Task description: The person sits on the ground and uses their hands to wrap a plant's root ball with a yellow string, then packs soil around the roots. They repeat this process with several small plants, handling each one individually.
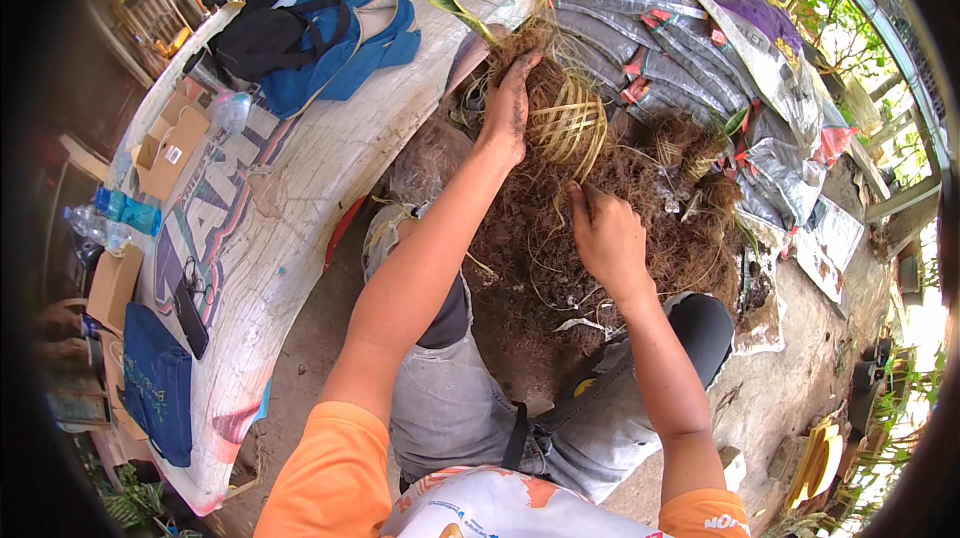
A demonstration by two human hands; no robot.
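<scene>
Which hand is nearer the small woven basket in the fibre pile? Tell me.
Left. The left hand rests against the woven basket, gripping the fibre at its left side. The right hand lies below it, apart, pinching strands.

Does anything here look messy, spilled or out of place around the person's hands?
Yes. Brown coconut fibre lies in a loose heap spread over the ground and the person's lap. The soil-smeared left hand grips a small woven bamboo basket packed with fibre, tilted; the right hand rests in the heap.

One woven pale bamboo basket [570, 126] by the left hand [510, 103]; two clear plastic bottles [110, 218]; three brown cardboard boxes [165, 153].
</scene>
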